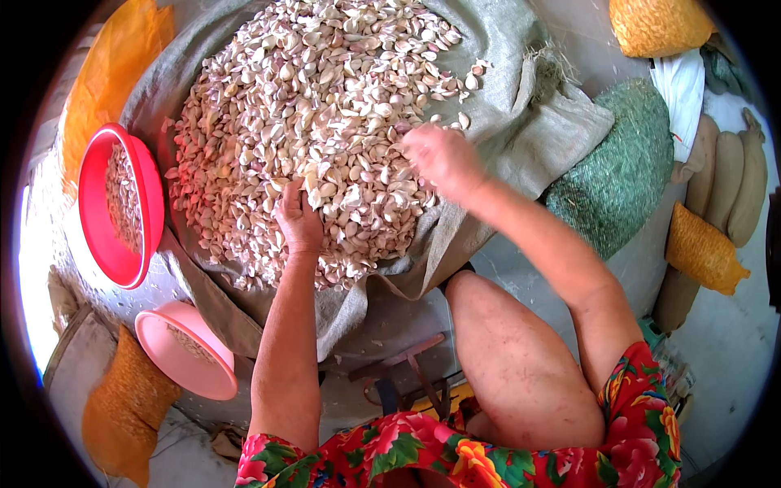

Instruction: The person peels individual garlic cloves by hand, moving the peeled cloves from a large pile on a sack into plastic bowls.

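A large heap of loose garlic cloves (329, 110) lies on a grey-green woven cloth (488, 36) in front of me. My left hand (299, 221) is at the near side of the heap, its fingers upward among the cloves; whether it grips any is unclear. My right hand (440, 160), blurred, is over the heap's right edge with its fingers curled. I cannot tell whether anything is inside it. At the left a red plastic basin (152, 189) holds cloves, and a pink plastic basin (201, 381) below it has small pale pieces inside.
A full green mesh sack (622, 165) sits right of the cloth. Orange mesh bags lie at the upper right (659, 27), right (705, 250) and lower left (125, 402). Long tan sacks (726, 177) lie at the far right. Orange sheeting (110, 85) is at the upper left.
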